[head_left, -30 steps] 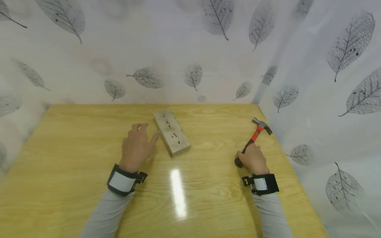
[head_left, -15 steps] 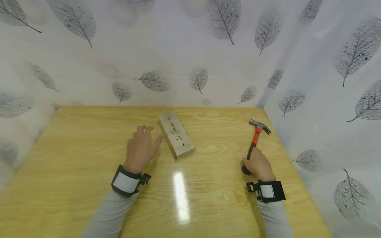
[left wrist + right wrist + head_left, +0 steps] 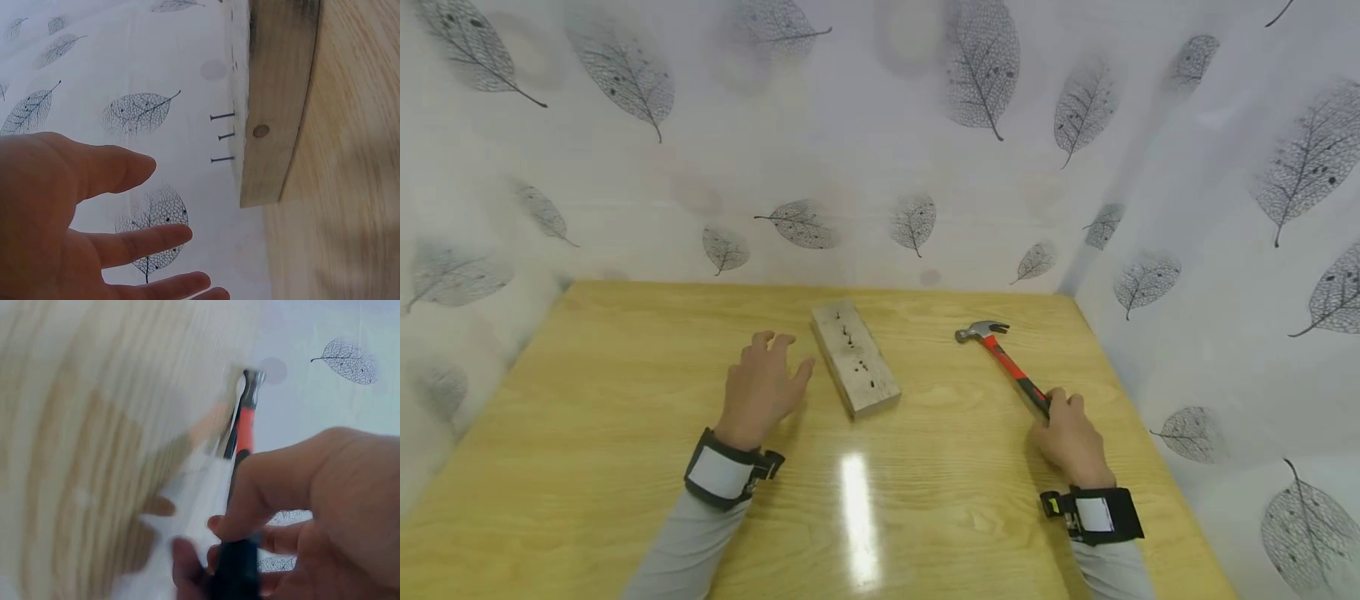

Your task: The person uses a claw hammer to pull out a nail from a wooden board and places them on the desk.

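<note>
A pale wooden block [image 3: 865, 375] lies at a slant on the table, with dark holes along its top. Thin nails [image 3: 223, 117] stick out of its upper face in the left wrist view. My left hand [image 3: 762, 387] is just left of the block, fingers spread and apart from it, holding nothing. The right hand [image 3: 1071, 437] holds a claw hammer [image 3: 1003, 358] near the end of its black and red handle, thumb along the grip [image 3: 234, 506]. The steel hammer head [image 3: 981, 331] points up and left, to the right of the block.
The yellow wood-grain table [image 3: 625, 467] ends at a white leaf-printed sheet [image 3: 850, 150] behind and on the right. Black straps [image 3: 722, 471] with cameras circle both wrists over grey sleeves. A bright light reflection [image 3: 859, 517] shows on the tabletop.
The hammer has swung its head leftward toward the block, while the right hand slid nearer the handle's end. The left hand has stayed beside the block. The head view has shifted slightly.
</note>
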Motion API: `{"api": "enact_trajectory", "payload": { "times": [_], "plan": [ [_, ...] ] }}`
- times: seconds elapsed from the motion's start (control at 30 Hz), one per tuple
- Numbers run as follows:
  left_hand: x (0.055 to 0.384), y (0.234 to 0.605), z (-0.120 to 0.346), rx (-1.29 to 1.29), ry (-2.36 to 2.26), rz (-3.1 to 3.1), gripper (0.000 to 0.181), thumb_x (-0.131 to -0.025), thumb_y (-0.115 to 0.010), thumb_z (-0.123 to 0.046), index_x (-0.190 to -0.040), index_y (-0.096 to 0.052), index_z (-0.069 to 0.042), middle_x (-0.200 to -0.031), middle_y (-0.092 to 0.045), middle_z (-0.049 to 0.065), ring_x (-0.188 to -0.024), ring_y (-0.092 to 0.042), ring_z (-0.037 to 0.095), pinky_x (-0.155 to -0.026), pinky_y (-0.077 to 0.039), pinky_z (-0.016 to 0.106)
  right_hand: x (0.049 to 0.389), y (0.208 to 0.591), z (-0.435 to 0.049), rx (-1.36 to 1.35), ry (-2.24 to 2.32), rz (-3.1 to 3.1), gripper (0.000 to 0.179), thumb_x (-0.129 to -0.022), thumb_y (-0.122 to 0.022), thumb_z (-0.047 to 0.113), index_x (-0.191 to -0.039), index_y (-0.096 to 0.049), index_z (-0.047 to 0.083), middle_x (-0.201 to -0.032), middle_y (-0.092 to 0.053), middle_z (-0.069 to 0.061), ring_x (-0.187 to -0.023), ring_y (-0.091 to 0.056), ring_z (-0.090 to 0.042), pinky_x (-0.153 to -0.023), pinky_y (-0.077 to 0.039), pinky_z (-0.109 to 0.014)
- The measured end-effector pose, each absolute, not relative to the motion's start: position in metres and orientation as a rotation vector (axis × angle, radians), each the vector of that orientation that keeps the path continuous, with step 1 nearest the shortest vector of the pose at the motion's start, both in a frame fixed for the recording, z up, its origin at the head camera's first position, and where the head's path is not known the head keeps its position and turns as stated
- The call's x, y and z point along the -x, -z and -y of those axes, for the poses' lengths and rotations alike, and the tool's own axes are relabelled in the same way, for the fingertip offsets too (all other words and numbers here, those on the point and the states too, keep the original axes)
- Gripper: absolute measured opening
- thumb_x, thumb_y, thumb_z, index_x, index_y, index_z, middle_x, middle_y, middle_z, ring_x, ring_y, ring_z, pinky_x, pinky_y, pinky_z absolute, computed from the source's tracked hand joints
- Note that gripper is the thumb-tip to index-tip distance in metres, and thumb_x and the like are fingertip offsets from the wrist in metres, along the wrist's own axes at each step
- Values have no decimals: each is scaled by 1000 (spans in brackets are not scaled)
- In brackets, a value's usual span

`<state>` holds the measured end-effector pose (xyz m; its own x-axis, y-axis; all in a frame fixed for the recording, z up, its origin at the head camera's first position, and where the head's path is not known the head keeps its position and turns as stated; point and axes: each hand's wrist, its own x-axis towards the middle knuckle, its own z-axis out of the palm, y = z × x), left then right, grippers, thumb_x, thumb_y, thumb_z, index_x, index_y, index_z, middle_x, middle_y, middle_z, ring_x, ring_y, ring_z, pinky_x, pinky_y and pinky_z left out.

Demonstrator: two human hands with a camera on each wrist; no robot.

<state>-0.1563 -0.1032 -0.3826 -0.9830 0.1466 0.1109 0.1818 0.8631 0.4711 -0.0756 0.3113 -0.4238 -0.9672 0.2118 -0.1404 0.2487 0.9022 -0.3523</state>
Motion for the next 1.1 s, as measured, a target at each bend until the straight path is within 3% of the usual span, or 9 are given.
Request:
{"api": "enact_trajectory", "payload": {
  "times": [0.17, 0.37, 0.8, 1.1],
  "plan": [
    [160, 381, 108, 251, 770, 2964, 55, -96, -54, -38, -133, -55, 2, -140, -41, 31, -117, -44, 50, -85, -43, 71, 83, 431, -316, -417, 551, -3032, 29, -91, -52, 21, -100, -54, -6, -74, -52, -16, -55, -48, -26, -41, -37, -33],
    [166, 381, 110, 233, 791, 3016, 54, -97, -52, -37, -135, -53, 1, -142, -38, 31, -121, -40, 51, -89, -39, 72, 92, 431, -324, -505, 362, -3167, 31, -91, -55, 29, -76, -57, 2, -56, -50, -8, -44, -45, -23, -35, -32, -34],
    [157, 381, 130, 204, 843, 2999, 55, -97, -52, -35, -134, -52, 5, -138, -40, 34, -119, -37, 54, -85, -36, 74, 121, 427, -315, -477, 173, -3181, 28, -85, -65, 32, -71, -70, 7, -53, -55, -7, -42, -49, -25, -32, -35, -35],
    [165, 385, 110, 396, 833, 2950, 54, -94, -57, -36, -133, -54, 2, -139, -42, 30, -122, -36, 51, -90, -34, 72, 118, 415, -303, -459, 219, -3208, 24, -84, -66, 31, -71, -72, 12, -52, -55, -5, -41, -47, -23, -32, -35, -34]
  ]
}}
